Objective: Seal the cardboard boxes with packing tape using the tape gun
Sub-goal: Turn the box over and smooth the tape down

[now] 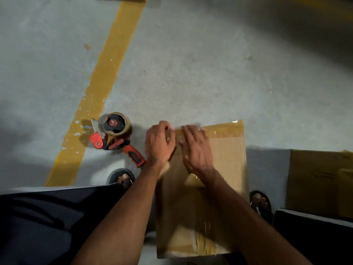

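A brown cardboard box (pixel 227 169) lies on the concrete floor between my feet, with strips of brown packing tape along its far edge and down its middle. My left hand (pixel 159 142) rests at the box's far left corner, fingers bent over the edge. My right hand (pixel 196 148) lies flat on the top near the far edge, fingers spread and pressing the tape. The red and black tape gun (pixel 114 136), loaded with a brown roll, lies on the floor just left of the box, its handle pointing toward my left wrist. Neither hand touches it.
A second cardboard box (pixel 321 180) stands at the right. A yellow painted line (pixel 99 87) crosses the floor diagonally behind the tape gun. My sandalled feet (pixel 122 177) flank the box and my dark trousers (pixel 47 222) fill the lower left.
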### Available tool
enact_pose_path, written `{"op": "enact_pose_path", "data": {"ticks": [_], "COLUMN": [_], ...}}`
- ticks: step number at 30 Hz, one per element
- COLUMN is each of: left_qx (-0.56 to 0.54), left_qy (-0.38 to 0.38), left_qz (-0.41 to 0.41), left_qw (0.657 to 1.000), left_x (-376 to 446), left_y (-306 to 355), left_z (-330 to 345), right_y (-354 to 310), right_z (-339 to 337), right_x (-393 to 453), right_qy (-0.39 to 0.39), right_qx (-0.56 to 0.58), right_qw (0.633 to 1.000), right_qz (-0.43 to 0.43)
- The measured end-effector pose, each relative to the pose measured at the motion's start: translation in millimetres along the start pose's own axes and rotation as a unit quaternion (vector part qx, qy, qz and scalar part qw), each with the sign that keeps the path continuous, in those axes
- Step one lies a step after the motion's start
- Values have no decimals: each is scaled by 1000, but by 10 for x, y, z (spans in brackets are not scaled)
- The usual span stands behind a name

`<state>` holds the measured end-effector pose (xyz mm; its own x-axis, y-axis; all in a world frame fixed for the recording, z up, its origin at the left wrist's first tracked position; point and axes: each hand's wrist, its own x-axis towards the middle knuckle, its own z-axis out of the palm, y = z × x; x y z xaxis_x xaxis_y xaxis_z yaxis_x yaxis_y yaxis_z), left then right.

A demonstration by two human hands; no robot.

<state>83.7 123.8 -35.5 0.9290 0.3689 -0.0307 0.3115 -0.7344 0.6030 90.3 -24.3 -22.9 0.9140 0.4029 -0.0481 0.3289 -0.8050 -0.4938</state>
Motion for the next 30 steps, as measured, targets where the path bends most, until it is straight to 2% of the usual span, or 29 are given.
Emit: {"op": "enact_pose_path", "data": {"ticks": [2, 6, 10, 14, 16, 18, 20, 23, 30], "left_qx": [63, 112, 111, 99, 72, 12, -47, -79, -98], "left_qy": [-24, -98, -129, -122, -111, -101, -105, -131, -148], "left_qz": [50, 2, -52, -68, -87, -122, -154, -158, -178], "left_qw": [996, 989, 984, 985, 987, 987, 981, 975, 968], "left_x": [-14, 168, 253, 273, 290, 288, 306, 337, 360], "left_y": [10, -24, 26, 26, 5, -36, -87, -116, -89], "left_z": [-3, -63, -93, -92, -69, -42, -14, 11, 12], "right_y": [-73, 77, 433, 1112, 1309, 1354, 1358, 1329, 1332], "right_z": [83, -11, -253, -455, -534, -639, -706, -724, -731], "right_x": [119, 321, 437, 389, 362, 413, 421, 391, 447], "right_qy": [-28, -20, -93, -3, -33, -89, -91, -68, -84], "right_qx": [-13, -9, -94, -230, -241, -148, -40, 14, 175], "right_qw": [999, 1000, 990, 972, 969, 982, 987, 989, 948], "right_qz": [11, 15, 57, 40, 39, 72, 129, 131, 251]}}
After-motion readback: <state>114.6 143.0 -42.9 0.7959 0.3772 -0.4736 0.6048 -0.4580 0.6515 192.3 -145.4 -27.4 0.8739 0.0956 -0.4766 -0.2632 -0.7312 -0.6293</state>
